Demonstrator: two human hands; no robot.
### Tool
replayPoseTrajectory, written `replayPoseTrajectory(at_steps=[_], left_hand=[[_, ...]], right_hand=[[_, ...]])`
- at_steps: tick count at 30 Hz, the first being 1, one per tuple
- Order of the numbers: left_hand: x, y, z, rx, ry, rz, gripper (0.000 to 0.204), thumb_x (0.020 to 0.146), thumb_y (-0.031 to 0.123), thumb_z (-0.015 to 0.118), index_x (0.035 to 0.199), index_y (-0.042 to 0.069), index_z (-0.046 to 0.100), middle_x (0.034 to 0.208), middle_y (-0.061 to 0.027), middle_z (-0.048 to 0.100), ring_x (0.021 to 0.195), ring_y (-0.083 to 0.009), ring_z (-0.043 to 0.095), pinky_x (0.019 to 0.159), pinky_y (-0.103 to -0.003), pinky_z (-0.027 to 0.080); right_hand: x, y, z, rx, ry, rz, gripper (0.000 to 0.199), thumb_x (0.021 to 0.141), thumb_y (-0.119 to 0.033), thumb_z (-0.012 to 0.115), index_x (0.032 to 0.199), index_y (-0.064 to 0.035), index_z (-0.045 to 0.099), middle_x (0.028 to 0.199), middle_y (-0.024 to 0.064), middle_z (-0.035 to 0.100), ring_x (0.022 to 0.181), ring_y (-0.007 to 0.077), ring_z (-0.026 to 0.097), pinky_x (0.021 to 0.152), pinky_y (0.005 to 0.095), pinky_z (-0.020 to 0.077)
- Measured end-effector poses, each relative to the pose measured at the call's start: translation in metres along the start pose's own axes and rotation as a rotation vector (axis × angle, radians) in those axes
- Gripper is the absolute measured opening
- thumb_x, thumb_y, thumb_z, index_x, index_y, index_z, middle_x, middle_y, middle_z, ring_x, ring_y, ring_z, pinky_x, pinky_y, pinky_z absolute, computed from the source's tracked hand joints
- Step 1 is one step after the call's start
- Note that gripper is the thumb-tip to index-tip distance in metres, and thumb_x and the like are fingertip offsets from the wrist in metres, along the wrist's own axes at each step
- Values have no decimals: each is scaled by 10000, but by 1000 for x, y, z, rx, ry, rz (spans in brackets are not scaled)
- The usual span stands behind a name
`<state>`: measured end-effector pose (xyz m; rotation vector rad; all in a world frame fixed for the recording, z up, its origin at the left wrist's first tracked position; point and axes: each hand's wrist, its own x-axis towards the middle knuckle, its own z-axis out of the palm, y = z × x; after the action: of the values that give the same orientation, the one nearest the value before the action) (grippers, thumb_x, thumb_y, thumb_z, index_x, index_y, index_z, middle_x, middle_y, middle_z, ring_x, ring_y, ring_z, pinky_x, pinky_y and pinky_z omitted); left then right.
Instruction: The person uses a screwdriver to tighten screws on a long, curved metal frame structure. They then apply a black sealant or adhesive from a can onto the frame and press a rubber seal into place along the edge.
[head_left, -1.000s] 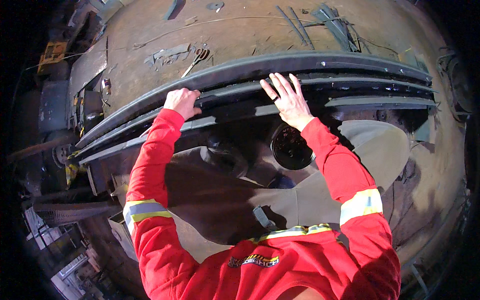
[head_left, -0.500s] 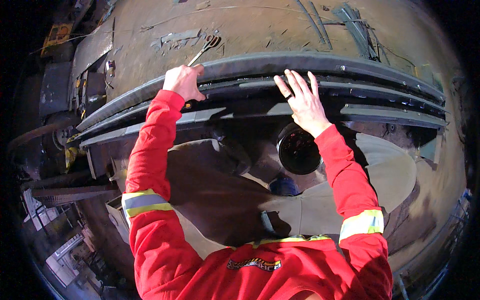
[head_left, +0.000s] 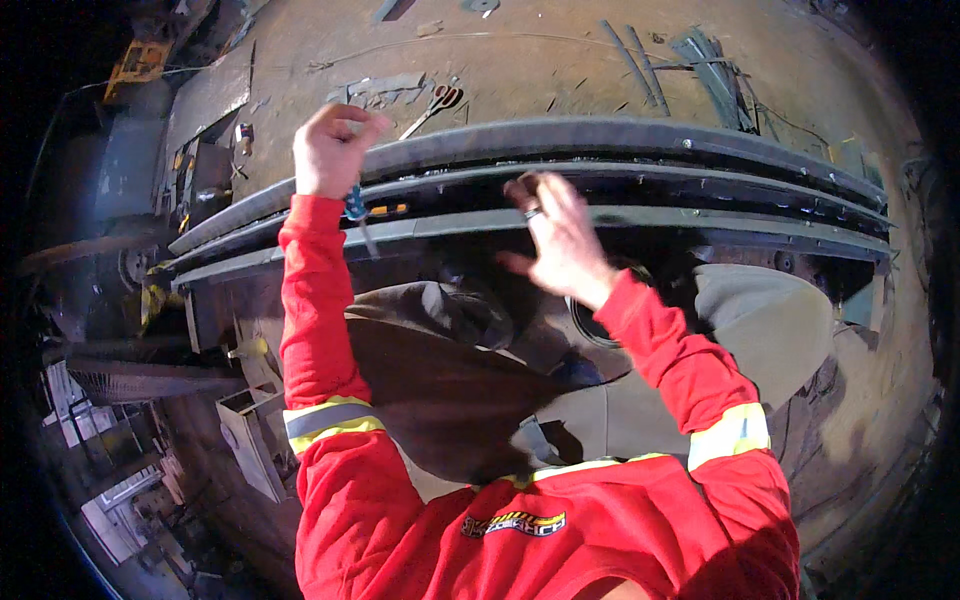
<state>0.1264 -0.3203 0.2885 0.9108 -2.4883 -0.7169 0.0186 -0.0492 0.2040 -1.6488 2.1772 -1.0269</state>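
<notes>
Bending its fingers loosely, our left hand [head_left: 335,150] hangs at the far edge of the long grey rails [head_left: 600,133], toward their left end. We cannot tell if it pinches anything. Just beside that wrist we see a blue screwdriver [head_left: 355,205], pointing across the near edge. A small orange tool [head_left: 390,210] lies between the rails. Our right hand [head_left: 568,235] is blurry and half open, thumb apart, over their middle; we cannot tell if it touches them. Past the far edge lie scissors [head_left: 447,97].
</notes>
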Motion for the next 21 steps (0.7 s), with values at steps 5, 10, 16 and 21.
replayPoseTrajectory(at_steps=[5, 10, 16, 21], left_hand=[[-32, 3, 7, -710, 397, -237, 191, 780, 146, 707, 768, 6, 578, 566, -24, 528, 404, -94, 467, 367, -222, 345], [-61, -10, 10, -1035, 282, -348, 150, 821, 130, 658, 805, 14, 564, 586, -19, 510, 436, -101, 478, 405, -239, 389], [-68, 8, -6, -511, -464, -299, 244, 816, 171, 662, 952, -4, 561, 760, -50, 579, 570, -107, 557, 451, -230, 447], [-60, 25, 8, -683, -592, -166, 212, 779, 89, 674, 904, -15, 537, 694, -63, 572, 532, -114, 559, 451, -241, 457]], right_hand=[[18, -65, 77, 1150, -93, 391, 243, 906, -225, 537, 897, 13, 585, 724, 107, 591, 663, 195, 523, 670, 322, 440], [12, -77, 85, 1117, -54, 304, 222, 925, -177, 505, 789, -16, 578, 625, 14, 501, 593, 119, 454, 549, 291, 385], [2, -37, 71, 1210, -59, 539, 218, 907, -190, 544, 774, -25, 595, 576, -25, 460, 525, 72, 377, 484, 257, 317], [-20, -18, 39, 1212, 68, 607, 170, 877, -131, 533, 872, 9, 631, 651, 4, 567, 590, 78, 507, 552, 245, 408]])
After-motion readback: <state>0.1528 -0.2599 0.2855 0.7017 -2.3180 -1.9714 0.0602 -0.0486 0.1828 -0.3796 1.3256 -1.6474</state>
